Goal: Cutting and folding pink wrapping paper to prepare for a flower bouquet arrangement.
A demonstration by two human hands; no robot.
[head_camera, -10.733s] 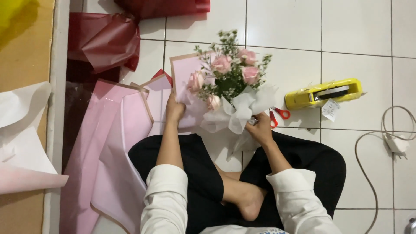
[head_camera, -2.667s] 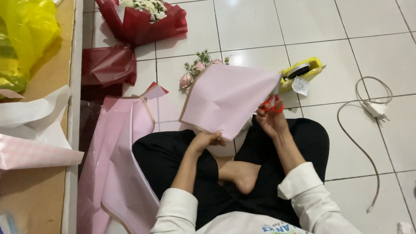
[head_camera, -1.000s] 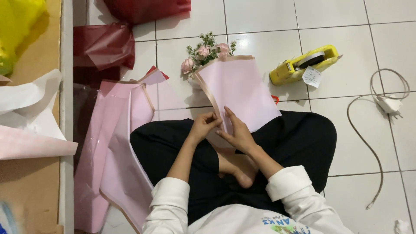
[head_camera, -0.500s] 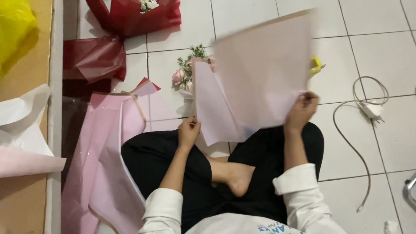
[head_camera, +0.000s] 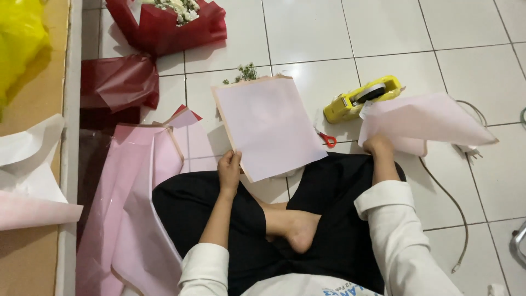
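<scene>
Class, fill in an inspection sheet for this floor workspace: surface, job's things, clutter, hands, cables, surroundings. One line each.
Surface: white tiled floor, person sitting cross-legged on it.
Job's things: pink sheet held by its lower left corner, covering most of a bouquet whose green sprigs show above it; second pink sheet held out to the right.
Clutter: yellow tape dispenser; red scissors, partly hidden; pink sheet stack; red wrap; red bouquet.
Hands: left hand grips the pink sheet; right hand grips the second pink sheet.
Cables: white cable with plug on the right.
Surroundings: yellow bag and white paper at left.
</scene>
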